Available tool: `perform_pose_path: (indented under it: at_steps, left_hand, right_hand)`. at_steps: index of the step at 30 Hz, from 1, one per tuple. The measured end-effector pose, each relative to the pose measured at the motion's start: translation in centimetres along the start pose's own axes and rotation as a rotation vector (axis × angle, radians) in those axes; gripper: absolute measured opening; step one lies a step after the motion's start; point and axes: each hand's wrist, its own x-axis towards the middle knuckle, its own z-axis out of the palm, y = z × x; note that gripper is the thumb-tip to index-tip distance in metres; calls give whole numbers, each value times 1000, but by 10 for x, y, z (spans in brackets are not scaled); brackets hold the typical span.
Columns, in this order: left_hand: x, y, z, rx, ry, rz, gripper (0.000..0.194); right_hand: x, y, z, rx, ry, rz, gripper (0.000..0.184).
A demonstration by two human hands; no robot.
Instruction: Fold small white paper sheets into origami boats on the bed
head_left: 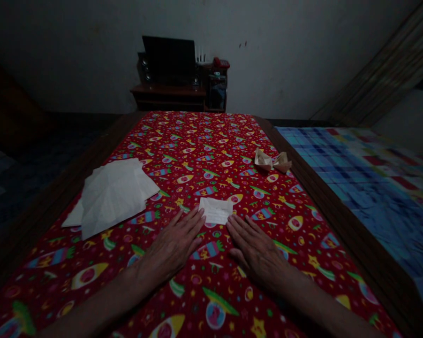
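Observation:
A small folded piece of white paper (pixel 216 211) lies flat on the red patterned cloth (pixel 197 155). My left hand (pixel 176 239) rests flat beside it, fingers stretched out, the fingertips at the paper's left edge. On the other side, my right hand (pixel 253 244) also lies flat, its fingertips touching the paper's lower right corner. Neither hand has anything gripped in it. To the left is a fanned pile of white paper sheets (pixel 116 195). Two folded paper shapes (pixel 273 161) stand near the cloth's right edge.
Dark wooden borders (pixel 313 202) run along both sides of the cloth. Beyond its far end, a monitor (pixel 169 56) with speakers stands on a wooden desk (pixel 169 94), with a red telephone (pixel 221 62) beside it. A blue checked cloth (pixel 359 188) lies at the right.

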Motion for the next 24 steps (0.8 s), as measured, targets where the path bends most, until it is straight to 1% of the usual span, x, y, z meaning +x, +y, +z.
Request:
perform_pose_path:
  at_steps: [3,5,7,11,14,17,20,24]
  left_hand:
    - [10,13,5,4,31,-19,42]
    - [18,21,9,-24,43,7,44]
    - [22,23,11,-48,54,-3,44]
    - [12,10,8,-47,25,-27,39]
    - [0,-1,3,-26,58,-57,38]
    - [-4,-4,0,-17,68,-52,38]
    - [-1,-3,-2,-31,73,-30,36]
    - [1,-2,-1,-55,125,-22,35]
  right_hand:
    - [11,-7,1,10,3,0,47]
    - [16,-10,2,21,4,5,47]
    - [16,-10,2,26,19,17,45]
    - [8,-5,3,6,85,68,37]
    - [4,-1,4,-14,127,96,33]
    - [7,3,4,-2,196,121,28]
    - [18,9,2,37,251,217,25]
    - [33,18,-1,135,187,412,24]
